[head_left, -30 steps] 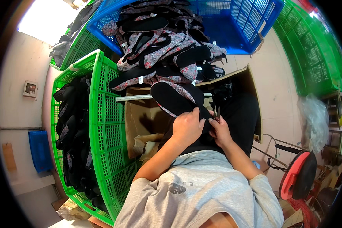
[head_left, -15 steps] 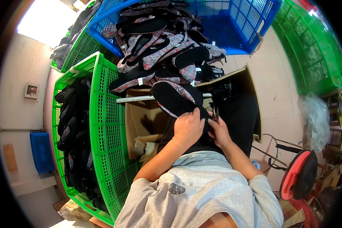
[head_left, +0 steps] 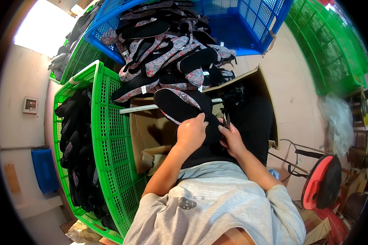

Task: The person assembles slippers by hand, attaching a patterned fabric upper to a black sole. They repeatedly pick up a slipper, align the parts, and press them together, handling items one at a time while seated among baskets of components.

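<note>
My left hand (head_left: 192, 132) is closed on the near end of a slipper (head_left: 176, 105) with a black sole and a floral fabric edge. The slipper hangs above an open cardboard box (head_left: 147, 134), sole facing up. Close by, my right hand (head_left: 234, 141) is closed around small dark thread snips (head_left: 227, 119), their blades pointing away from me. Some of its fingers are hidden behind the thumb. Beyond my hands lies a pile of similar floral slippers (head_left: 167, 53) with white tags, spilling over the front of a blue crate (head_left: 270, 24).
A green crate (head_left: 110, 134) full of dark slippers stands at my left. A pale bar (head_left: 139, 109) crosses the box. Green crates (head_left: 323, 49) stand at the far right, with a clear plastic bag (head_left: 335, 126) below. A red and black round seat (head_left: 321, 181) is at the right.
The whole view has shifted slightly, so most things sit a little further left. The snips have turned a little in my right hand. My left hand keeps its hold on the slipper.
</note>
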Demonstrator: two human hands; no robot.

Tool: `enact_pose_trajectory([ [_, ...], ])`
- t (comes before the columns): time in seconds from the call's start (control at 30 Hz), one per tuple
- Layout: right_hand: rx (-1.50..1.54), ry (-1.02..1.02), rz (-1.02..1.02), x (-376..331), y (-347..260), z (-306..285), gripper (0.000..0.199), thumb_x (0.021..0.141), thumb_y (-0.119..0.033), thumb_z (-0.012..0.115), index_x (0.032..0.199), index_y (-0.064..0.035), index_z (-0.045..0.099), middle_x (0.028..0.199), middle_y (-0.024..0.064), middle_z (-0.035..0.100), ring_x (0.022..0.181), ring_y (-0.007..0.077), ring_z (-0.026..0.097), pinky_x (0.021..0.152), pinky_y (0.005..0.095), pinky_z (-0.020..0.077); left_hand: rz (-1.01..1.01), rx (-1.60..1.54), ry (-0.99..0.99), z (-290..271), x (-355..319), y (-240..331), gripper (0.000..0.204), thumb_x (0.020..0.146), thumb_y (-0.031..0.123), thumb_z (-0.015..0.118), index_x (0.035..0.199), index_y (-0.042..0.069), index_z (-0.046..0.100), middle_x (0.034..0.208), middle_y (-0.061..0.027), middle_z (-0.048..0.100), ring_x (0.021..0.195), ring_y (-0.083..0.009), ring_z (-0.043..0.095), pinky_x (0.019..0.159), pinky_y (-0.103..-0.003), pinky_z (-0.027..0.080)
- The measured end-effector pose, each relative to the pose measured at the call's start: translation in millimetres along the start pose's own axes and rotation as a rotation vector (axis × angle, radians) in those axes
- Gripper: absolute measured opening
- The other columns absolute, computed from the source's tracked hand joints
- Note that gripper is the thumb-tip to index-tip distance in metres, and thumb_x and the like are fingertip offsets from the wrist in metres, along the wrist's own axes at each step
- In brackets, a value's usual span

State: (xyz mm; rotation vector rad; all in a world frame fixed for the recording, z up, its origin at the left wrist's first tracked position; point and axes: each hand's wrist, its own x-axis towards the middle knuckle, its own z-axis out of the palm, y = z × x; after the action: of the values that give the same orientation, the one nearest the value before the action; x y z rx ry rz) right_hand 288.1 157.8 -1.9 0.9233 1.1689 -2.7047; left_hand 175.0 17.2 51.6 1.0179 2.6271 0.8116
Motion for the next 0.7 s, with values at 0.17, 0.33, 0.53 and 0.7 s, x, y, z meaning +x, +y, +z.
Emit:
enact_pose_trajectory([
  [0.17, -0.001, -0.011, -0.008, -1, 1, -1, 0.037, 0.1, -0.026, 0.061, 0.133, -0.0099, 0.054, 0.08, -0.0062, 0.047, 0.051, 0.0031, 0.037, 0.044, 0.02, 0.0284, -0.024, -0.25, -0.069, -7, 11, -20, 0.015, 0.093, 0.012, 0.061, 0.101, 0.0, 0.064, 0.081, -0.0237, 0.065, 0.079, -0.0404, 0.064, 0.07, -0.043, 0.05],
  [0.33, -0.015, -0.07, -0.02, -1, 1, -1, 0.039, 0.099, -0.034, 0.062, 0.13, -0.011, 0.054, 0.079, -0.0064, 0.047, 0.053, 0.0026, 0.037, 0.044, 0.0191, 0.0289, -0.106, -0.507, -0.162, -11, 19, -34, 0.008, 0.095, 0.005, 0.057, 0.092, -0.002, 0.058, 0.074, -0.0101, 0.051, 0.072, -0.0183, 0.047, 0.067, -0.031, 0.044],
  [0.53, 0.009, -0.089, -0.031, 1, 8, -5, 0.039, 0.1, -0.034, 0.059, 0.131, -0.0103, 0.054, 0.078, -0.0053, 0.048, 0.053, 0.0032, 0.039, 0.044, 0.0192, 0.0293, -0.149, -0.347, -0.019, -6, 15, -22, 0.021, 0.094, 0.019, 0.064, 0.088, 0.0, 0.057, 0.07, -0.0147, 0.053, 0.067, -0.0293, 0.052, 0.061, -0.038, 0.044],
  [0.7, 0.04, -0.052, -0.033, -3, 5, -2, 0.041, 0.103, -0.033, 0.054, 0.136, -0.0093, 0.051, 0.079, -0.0015, 0.054, 0.054, 0.0049, 0.041, 0.044, 0.0197, 0.0307, -0.064, -0.108, 0.057, -20, 5, -3, 0.027, 0.092, 0.027, 0.067, 0.089, 0.001, 0.059, 0.073, -0.0205, 0.06, 0.072, -0.0422, 0.059, 0.061, -0.046, 0.046],
])
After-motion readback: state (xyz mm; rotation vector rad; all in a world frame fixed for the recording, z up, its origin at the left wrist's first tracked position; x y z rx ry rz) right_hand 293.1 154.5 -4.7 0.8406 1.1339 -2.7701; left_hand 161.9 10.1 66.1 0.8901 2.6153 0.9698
